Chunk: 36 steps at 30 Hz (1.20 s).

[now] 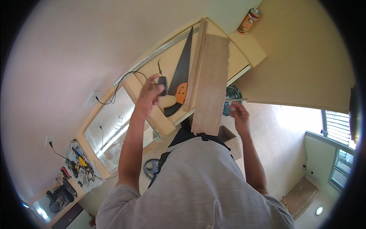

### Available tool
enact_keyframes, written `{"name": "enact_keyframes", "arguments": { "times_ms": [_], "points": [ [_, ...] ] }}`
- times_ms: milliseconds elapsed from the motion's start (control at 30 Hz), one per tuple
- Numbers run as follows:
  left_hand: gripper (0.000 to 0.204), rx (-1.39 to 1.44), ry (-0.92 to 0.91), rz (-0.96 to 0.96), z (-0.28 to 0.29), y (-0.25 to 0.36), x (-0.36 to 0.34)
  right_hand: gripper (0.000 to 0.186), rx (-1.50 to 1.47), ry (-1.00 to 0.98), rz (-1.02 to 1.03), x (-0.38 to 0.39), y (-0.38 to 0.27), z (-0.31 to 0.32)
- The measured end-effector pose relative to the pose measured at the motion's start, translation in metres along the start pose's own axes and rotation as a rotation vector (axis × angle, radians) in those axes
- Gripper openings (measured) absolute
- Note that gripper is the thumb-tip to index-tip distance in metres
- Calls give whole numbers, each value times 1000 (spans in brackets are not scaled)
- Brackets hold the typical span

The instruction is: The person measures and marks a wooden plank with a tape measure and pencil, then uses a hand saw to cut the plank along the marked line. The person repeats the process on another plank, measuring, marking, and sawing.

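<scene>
My left hand [148, 96] grips a small black object [162, 85] above the pale wooden counter [175, 53], with a dark thin piece just beyond it and a cable nearby. A handsaw [180, 91] with an orange and black handle lies to its right. Alongside are a narrow wooden strip [194, 84] and a wide board [209, 84] reaching toward my waist. My right hand [238, 114] is beside the board's right edge, fingers loosely bent and apparently empty, just below a thin stick [238, 100] over a dark green bucket [231, 91].
An orange cartridge [248, 21] stands at the back right. A mirror panel [105, 129] is at left, with wall sockets [92, 98] and scattered tools [78, 164]. A cardboard box [228, 141] stands under the board. A tall panel [297, 57] and windows [339, 126] are at right.
</scene>
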<state>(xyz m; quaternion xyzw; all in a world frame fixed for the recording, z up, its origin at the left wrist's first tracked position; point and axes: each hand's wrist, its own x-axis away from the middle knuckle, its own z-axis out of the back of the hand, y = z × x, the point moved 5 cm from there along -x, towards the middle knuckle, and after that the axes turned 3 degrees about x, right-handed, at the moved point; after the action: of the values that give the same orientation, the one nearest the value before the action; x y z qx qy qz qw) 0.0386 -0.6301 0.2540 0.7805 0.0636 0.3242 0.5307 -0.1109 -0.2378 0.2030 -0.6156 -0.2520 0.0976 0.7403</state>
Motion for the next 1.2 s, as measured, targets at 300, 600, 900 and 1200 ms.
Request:
{"name": "enact_keyframes", "arguments": {
  "times_ms": [300,600,900,1200],
  "points": [
    [64,509,-301,370,-137,-80,66,77,362,-248,212,46,-110,-90],
    [40,-213,-348,-15,-149,-106,84,63,364,-194,-18,75,-70,-78],
    [17,24,-466,322,-143,-133,98,28,-561,-75,-611,111,-10,-75],
    [10,182,-263,414,-124,-183,117,72,415,-360,-91,111,-20,-78]
  ]
}}
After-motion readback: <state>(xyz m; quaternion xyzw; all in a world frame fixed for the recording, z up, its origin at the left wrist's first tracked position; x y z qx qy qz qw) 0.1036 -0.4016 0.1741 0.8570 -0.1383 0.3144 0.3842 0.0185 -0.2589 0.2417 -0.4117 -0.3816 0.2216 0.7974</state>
